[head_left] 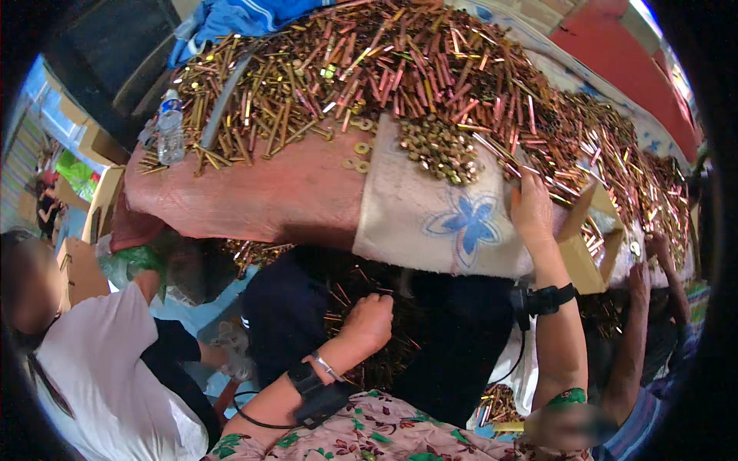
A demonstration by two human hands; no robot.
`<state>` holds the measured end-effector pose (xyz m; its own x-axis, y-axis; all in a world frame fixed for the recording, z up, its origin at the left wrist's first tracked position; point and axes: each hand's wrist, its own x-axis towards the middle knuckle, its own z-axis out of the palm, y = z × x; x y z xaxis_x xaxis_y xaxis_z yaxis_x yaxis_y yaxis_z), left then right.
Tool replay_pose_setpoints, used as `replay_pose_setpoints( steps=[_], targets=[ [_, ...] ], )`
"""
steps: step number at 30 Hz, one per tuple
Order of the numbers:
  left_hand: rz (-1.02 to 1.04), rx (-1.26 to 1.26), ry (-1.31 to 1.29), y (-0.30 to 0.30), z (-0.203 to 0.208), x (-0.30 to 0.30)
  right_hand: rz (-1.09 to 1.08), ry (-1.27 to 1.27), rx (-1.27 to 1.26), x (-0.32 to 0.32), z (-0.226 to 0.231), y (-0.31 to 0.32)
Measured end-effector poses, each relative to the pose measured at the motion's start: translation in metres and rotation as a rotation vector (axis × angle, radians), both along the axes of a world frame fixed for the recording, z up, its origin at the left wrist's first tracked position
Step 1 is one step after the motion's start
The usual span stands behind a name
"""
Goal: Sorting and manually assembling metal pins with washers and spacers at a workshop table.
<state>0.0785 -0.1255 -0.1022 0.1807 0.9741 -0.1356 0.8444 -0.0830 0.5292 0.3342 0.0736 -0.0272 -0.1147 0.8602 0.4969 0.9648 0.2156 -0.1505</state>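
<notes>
A large heap of long, brassy and pinkish metal bolts covers the table. My right hand reaches to the heap's near edge, its fingers drawn together among the bolts; what they pinch, if anything, is hidden. Just left of it lies a small pile of brass-coloured nuts on a white cloth with a blue flower. My left hand is low between my knees, fingers curled closed above more bolts in the shadow. Whatever it holds cannot be made out. A few flat washers lie left of the nuts.
An open cardboard box stands at the table edge right of my right hand. A clear plastic bottle is at the left. One person in a white shirt sits left; another person's arms reach in at the right.
</notes>
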Motion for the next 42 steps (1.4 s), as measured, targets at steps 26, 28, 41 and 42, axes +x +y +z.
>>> replay_pose_setpoints(
  steps=[26,28,41,42],
  targets=[
    [0.548,0.535,0.291,0.209,0.087,-0.129,0.108,0.239,-0.108,-0.026,0.013,-0.011],
    [0.557,0.496,0.319,0.21,0.091,-0.132,0.155,0.31,-0.126,-0.033,0.016,-0.015],
    [0.582,0.708,-0.134,0.153,0.117,-0.098,0.56,0.236,-0.09,-0.113,0.033,-0.028],
    [0.616,0.661,-0.302,0.146,0.115,-0.087,0.564,0.29,-0.195,-0.128,0.033,-0.026]
  ],
)
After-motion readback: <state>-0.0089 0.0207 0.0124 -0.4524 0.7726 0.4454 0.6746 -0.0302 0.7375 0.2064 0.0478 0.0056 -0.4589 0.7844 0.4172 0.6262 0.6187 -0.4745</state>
